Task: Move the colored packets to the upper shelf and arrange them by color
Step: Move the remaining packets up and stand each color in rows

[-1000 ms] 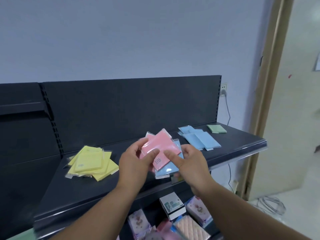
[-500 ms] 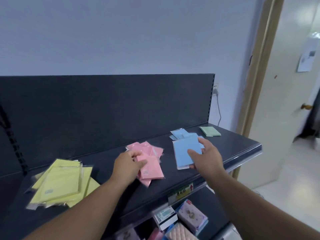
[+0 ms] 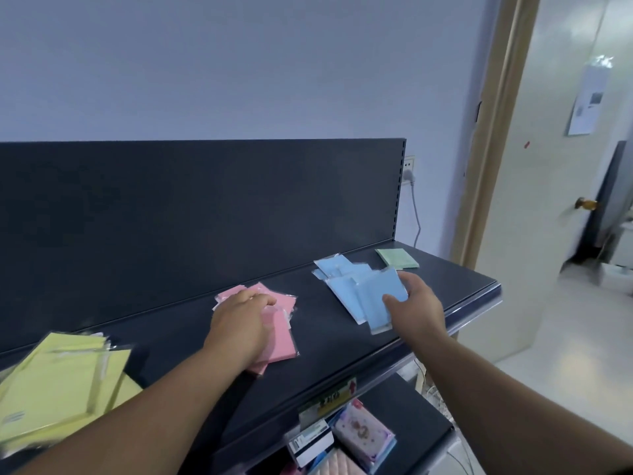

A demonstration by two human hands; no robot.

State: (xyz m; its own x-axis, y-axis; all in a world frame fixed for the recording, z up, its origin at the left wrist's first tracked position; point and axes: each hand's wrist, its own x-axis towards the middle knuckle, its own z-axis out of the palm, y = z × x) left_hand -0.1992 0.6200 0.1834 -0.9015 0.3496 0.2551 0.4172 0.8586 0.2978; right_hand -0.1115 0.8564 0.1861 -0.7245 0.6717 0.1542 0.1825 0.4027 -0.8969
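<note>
Packets lay in colour groups along the dark upper shelf (image 3: 342, 351): yellow packets (image 3: 61, 382) at the left, pink packets (image 3: 281, 334) in the middle, blue packets (image 3: 346, 289) further right, and a green packet (image 3: 397, 258) near the right end by the back panel (image 3: 205, 217). The left hand (image 3: 243, 323) lay palm-down on the pink packets with its fingers bent over them; whether it gripped any of them could not be told. The right hand (image 3: 416, 303) pinched the top blue packet (image 3: 378, 293), thumb on its face and fingers behind its right edge, with the packet overlapping the rest of the blue packets. Boxed goods (image 3: 363, 433) sat on the shelf below.
</note>
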